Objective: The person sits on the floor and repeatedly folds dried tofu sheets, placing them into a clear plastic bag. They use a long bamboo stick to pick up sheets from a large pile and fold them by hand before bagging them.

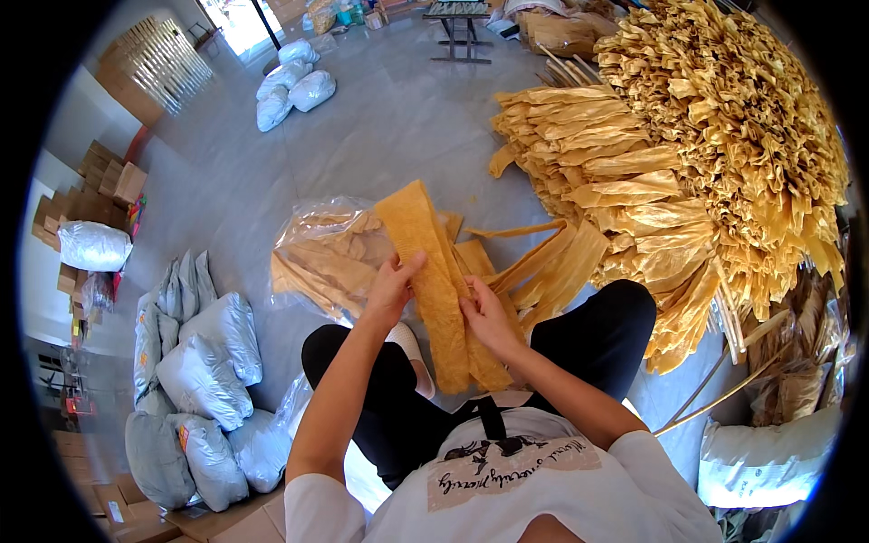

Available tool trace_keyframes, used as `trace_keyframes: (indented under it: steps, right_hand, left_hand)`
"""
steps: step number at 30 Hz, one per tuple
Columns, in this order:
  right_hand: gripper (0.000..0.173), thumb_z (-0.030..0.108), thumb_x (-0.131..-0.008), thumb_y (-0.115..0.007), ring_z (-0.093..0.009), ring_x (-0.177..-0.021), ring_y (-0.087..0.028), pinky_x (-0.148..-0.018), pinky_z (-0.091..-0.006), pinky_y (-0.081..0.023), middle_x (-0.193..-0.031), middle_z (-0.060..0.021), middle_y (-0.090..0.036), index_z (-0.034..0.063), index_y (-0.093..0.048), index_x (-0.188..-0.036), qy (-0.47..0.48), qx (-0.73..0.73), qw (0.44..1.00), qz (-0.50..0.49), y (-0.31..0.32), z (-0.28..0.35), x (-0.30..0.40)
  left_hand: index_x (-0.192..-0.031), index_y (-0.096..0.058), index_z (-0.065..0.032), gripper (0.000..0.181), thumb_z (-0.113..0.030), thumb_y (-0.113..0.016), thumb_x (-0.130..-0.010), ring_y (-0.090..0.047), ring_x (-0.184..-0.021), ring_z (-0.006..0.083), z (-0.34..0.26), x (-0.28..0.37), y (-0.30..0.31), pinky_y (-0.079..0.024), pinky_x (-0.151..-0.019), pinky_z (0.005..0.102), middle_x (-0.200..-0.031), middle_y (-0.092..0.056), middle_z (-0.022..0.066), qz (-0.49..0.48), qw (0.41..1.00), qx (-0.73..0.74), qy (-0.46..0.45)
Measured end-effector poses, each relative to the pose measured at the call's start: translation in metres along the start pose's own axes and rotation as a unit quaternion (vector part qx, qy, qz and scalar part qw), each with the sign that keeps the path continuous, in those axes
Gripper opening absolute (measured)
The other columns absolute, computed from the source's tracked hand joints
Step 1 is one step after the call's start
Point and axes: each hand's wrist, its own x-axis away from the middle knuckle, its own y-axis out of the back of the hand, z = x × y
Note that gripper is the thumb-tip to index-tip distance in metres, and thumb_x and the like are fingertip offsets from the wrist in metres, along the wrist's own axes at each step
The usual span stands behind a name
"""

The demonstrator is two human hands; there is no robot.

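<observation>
Both hands hold a long, flat, yellow-brown dried sheet (434,298), folded lengthwise, above my lap. My left hand (394,288) pinches its left edge with the thumb on top. Lower down, my right hand (487,315) grips the right side, where a second layer hangs beside the first. More loose strips (560,265) of the same material spread over the floor and against my right knee. Just beyond my left hand lies a clear plastic bag (333,251) with paler sheets in it.
A large heap of yellow sheets (719,136) rises at the right, with wooden poles (726,305) by it. Stuffed white and grey sacks (204,380) stand at the left. More white sacks (292,81) lie farther off, near a small dark stand (460,41). Cardboard boxes (115,176) line the left wall.
</observation>
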Motion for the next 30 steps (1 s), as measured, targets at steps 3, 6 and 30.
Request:
trace_keyframes:
  steps: [3, 6, 30]
  right_hand:
    - [0.028, 0.002, -0.092, -0.048, -0.014, -0.082, -0.060, -0.074, -0.0258, -0.046, -0.092, -0.0058, -0.064, 0.0034, -0.049, -0.120, 0.033, 0.137, 0.988, 0.068, 0.007, 0.004, 0.002]
    - [0.036, 0.004, -0.090, -0.053, -0.015, -0.082, -0.059, -0.074, -0.0266, -0.047, -0.093, -0.0074, -0.063, 0.0034, -0.047, -0.125, 0.101, 0.178, 0.978, 0.053, 0.020, 0.002, -0.008]
    - [0.050, 0.023, -0.080, -0.069, -0.028, -0.097, -0.059, -0.080, -0.0408, -0.048, -0.109, -0.0172, -0.061, -0.0028, -0.053, -0.119, -0.272, -0.001, 0.863, -0.426, 0.173, -0.190, -0.146]
  left_hand:
    - [-0.119, -0.053, -0.0042, 0.043, -0.019, -0.070, -0.083, -0.059, -0.102, 0.0170, 0.003, 0.000, -0.002, -0.046, -0.088, 0.0319, -0.112, -0.062, 0.0067, -0.038, 0.999, -0.018, -0.027]
    - [-0.114, -0.057, -0.0032, 0.038, -0.012, -0.072, -0.080, -0.061, -0.095, 0.0171, 0.002, -0.001, -0.003, -0.048, -0.084, 0.0310, -0.105, -0.065, 0.0068, -0.064, 0.996, -0.003, -0.058]
    - [-0.109, -0.058, -0.0002, 0.035, -0.008, -0.073, -0.078, -0.061, -0.091, 0.0165, -0.004, -0.005, -0.022, -0.048, -0.082, 0.0303, -0.101, -0.065, 0.0071, -0.098, 0.986, -0.133, -0.022]
